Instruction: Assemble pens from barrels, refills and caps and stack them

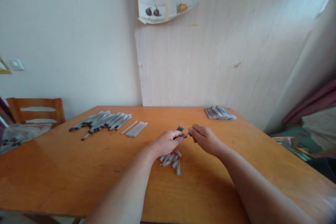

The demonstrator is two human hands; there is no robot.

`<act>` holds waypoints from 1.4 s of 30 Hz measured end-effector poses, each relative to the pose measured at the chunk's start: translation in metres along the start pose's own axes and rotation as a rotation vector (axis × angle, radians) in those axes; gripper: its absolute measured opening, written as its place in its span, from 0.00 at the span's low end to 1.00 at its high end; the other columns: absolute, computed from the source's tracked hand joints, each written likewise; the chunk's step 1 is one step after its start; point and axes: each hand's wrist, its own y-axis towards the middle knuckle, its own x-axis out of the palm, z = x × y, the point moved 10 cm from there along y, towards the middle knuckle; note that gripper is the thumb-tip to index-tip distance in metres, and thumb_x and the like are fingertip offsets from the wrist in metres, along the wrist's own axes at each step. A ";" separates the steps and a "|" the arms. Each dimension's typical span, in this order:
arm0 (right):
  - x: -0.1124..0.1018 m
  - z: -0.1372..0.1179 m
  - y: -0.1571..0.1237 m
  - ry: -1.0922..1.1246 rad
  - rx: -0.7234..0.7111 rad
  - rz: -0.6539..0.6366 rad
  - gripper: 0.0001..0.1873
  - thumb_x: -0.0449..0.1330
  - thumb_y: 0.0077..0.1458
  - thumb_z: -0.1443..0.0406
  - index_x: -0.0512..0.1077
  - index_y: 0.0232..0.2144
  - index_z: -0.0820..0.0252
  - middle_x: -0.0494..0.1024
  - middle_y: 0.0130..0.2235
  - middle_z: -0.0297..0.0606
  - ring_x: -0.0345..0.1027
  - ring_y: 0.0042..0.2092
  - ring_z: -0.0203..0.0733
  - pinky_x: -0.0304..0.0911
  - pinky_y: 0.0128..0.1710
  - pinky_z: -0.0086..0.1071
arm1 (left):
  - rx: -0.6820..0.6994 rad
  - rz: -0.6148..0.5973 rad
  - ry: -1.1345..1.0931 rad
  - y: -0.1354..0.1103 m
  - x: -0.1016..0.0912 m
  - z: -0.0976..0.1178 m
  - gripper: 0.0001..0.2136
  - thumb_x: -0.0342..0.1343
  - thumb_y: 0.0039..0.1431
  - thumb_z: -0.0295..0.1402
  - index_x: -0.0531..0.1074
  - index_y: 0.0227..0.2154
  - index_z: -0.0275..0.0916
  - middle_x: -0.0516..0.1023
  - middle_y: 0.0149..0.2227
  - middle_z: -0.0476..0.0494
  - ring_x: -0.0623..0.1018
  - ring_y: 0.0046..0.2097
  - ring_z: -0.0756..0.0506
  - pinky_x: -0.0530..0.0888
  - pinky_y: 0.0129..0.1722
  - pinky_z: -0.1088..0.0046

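Note:
Over the middle of the table my left hand and my right hand are close together, fingers pinched. A small, thin greyish piece spans the gap between their fingertips, gripped from both sides; its kind is too small to tell. Just past my left fingers lies a small dark bundle with pale tips, partly hidden by the hand. Under my left wrist, several short translucent pieces like pen caps lie loosely on the table.
Many clear pen-like sticks with black ends are piled at the table's left. Beside them lie several plain translucent tubes. A stack of thin grey sticks sits at the far right corner. A wooden chair stands left of the table.

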 end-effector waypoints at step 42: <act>-0.009 0.021 0.004 0.161 0.078 0.144 0.22 0.47 0.61 0.49 0.63 0.24 0.58 0.64 0.21 0.30 0.56 0.23 0.33 0.52 0.22 0.27 | -0.124 0.075 0.017 -0.003 -0.009 -0.012 0.20 0.47 0.59 0.48 0.74 0.35 0.36 0.75 0.30 0.45 0.72 0.32 0.48 0.66 0.32 0.74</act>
